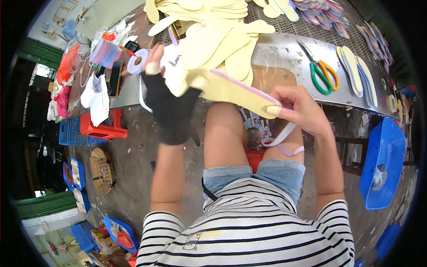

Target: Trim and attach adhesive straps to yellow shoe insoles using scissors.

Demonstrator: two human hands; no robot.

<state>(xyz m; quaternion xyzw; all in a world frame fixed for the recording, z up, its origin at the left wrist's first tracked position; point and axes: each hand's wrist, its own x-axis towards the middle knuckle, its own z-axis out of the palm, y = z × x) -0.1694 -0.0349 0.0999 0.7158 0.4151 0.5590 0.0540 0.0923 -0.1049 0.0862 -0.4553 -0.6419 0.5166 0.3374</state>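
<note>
Pinching one end of a pale yellow insole (pixel 231 92), the right hand (pixel 302 109) has its thumb on top. A light purple strip (pixel 244 86) runs along the insole's edge, and a loose ribbon (pixel 286 131) dangles below that grip. The left hand (pixel 172 104), in a black glove, is blurry near the other end; I cannot tell if it holds on. Beyond the grip are heaped insoles (pixel 218 46) and scissors (pixel 317 63).

To the left of the left hand (pixel 171 107) are a red plastic stool (pixel 102 132), a blue plastic crate (pixel 69 133) and, nearer the body, a wicker basket (pixel 102 170). A blue plastic tub (pixel 389 151) sits right of the right hand (pixel 301 107).
</note>
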